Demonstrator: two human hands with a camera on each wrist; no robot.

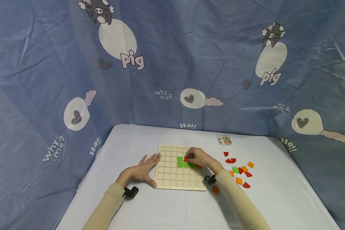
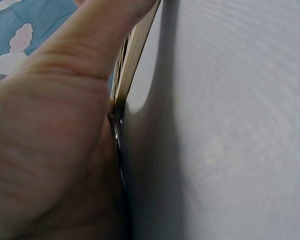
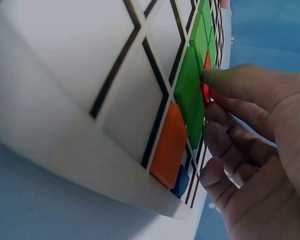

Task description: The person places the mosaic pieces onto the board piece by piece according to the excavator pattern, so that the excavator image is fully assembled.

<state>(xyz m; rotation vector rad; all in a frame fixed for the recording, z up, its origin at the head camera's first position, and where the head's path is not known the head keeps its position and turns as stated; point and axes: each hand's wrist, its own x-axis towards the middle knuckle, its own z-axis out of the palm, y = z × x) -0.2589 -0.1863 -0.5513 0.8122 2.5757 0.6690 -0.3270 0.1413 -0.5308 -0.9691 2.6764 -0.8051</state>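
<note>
Red piece [image 1: 185, 159] is pinched between the thumb and pointing finger of the right hand [image 1: 200, 157]. It is over the board [image 1: 169, 178], next to the green tiles [image 1: 180, 164]. I cannot tell if it is all the way down. The left hand [image 1: 143, 171] holds nothing; its fingers are spread out and touch the board's edge on that side.

The right hand's lower fingers hang near the green tiles and an orange tile [image 3: 169, 145], so a little bump could knock those crooked. If the left hand lifts away, a hard push could make the board slide. The red piece might slip or tip too, because only fingertips hold it.

It looks bright red and thin. Fingers hide most of it, so I cannot tell its whole shape.
</note>
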